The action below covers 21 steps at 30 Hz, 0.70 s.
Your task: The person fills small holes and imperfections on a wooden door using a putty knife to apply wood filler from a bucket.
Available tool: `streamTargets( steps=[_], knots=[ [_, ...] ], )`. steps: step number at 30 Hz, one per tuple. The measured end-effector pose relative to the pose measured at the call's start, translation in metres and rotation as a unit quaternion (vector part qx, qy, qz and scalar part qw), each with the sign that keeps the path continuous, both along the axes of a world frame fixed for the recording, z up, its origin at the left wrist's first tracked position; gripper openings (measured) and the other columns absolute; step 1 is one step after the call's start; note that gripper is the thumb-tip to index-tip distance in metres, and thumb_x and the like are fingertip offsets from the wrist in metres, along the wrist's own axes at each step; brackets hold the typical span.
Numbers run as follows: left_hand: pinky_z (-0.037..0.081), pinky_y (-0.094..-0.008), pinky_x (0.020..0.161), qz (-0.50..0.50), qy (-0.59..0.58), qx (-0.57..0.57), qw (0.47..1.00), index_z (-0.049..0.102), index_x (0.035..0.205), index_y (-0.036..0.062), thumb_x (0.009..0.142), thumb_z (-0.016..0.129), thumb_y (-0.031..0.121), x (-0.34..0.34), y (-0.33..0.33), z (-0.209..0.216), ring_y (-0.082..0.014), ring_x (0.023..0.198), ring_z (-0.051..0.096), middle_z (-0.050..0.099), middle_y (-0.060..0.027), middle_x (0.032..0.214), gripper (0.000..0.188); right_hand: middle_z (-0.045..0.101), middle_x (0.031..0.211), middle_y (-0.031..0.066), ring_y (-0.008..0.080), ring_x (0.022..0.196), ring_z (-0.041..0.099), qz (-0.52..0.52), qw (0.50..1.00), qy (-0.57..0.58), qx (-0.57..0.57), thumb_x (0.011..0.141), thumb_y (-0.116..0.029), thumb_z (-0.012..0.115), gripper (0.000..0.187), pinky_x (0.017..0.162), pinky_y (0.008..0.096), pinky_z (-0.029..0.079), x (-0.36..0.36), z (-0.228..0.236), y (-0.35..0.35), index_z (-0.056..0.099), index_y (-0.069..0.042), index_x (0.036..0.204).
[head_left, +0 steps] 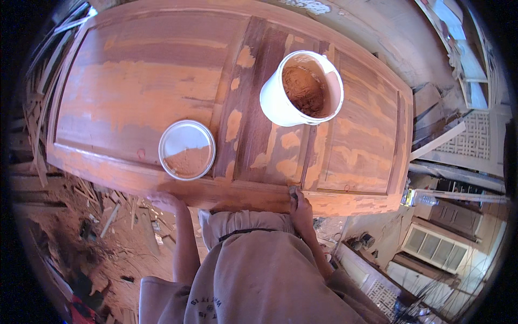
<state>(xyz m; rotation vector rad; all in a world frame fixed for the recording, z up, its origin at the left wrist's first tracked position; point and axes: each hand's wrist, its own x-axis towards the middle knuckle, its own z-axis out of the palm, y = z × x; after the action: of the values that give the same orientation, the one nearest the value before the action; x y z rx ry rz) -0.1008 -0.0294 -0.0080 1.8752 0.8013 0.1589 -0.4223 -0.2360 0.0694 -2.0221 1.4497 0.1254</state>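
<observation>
A large brown wooden panel door lies flat before me, patched with orange-brown filler. My left hand is at its near edge, left of my body, fingers stretched out and somewhat blurred, with nothing visible in them. Closed at the near edge, just right of my middle, my right hand grips a small dark grey piece; its kind is unclear. Beyond that hand a white bucket of orange-brown filler stands on the door. A round lid lies nearer the left hand, with filler on it.
Wood scraps and dust cover the floor at left. On the right are a white lattice panel, a clear plastic bottle and a framed window-like unit. Boards lean at the far left.
</observation>
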Motion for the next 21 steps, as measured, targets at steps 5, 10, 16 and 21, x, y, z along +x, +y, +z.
streamTargets(
  steps=[5,10,16,21],
  knots=[
    [0.042,-0.0513,0.097,-0.029,-0.009,0.022,0.999,0.034,0.131,-0.0202,0.096,0.032,0.059,0.007,0.017,-0.021,-0.0497,0.114,0.05,0.043,-0.044,0.126,0.086,0.06,0.096,0.0316,0.0471,0.084,0.061,-0.039,0.998,0.0,-0.043,0.092,-0.012,0.054,0.04,0.073,0.0501,0.05,0.018,0.003,0.013,0.048,0.0,0.129],
    [0.043,-0.0484,0.097,0.024,0.079,0.029,0.996,0.039,0.129,-0.0172,0.097,0.036,0.054,0.015,0.019,-0.033,-0.045,0.114,0.052,0.046,-0.0394,0.127,0.078,0.058,0.088,0.0303,0.0479,0.076,0.058,-0.067,0.992,-0.035,-0.104,0.094,-0.017,0.051,0.041,0.066,0.0535,0.048,0.014,-0.018,0.022,0.045,-0.007,0.133],
    [0.046,-0.0444,0.096,0.028,0.099,0.081,0.991,0.042,0.13,-0.0109,0.098,0.042,0.046,0.018,0.042,-0.061,-0.0388,0.114,0.055,0.052,-0.0301,0.127,0.066,0.058,0.089,0.0301,0.0481,0.079,0.059,-0.097,0.989,-0.048,-0.103,0.093,-0.016,0.053,0.039,0.067,0.0529,0.049,0.024,-0.017,0.023,0.048,-0.004,0.13],
    [0.048,-0.043,0.096,0.011,0.089,0.085,0.992,0.045,0.131,-0.0074,0.098,0.045,0.043,0.016,0.038,-0.065,-0.0367,0.115,0.055,0.055,-0.026,0.125,0.06,0.062,0.095,0.0275,0.0442,0.084,0.061,-0.102,0.985,-0.054,-0.13,0.092,-0.013,0.057,0.039,0.071,0.0491,0.05,0.022,-0.022,0.017,0.051,-0.005,0.13]
  ],
)
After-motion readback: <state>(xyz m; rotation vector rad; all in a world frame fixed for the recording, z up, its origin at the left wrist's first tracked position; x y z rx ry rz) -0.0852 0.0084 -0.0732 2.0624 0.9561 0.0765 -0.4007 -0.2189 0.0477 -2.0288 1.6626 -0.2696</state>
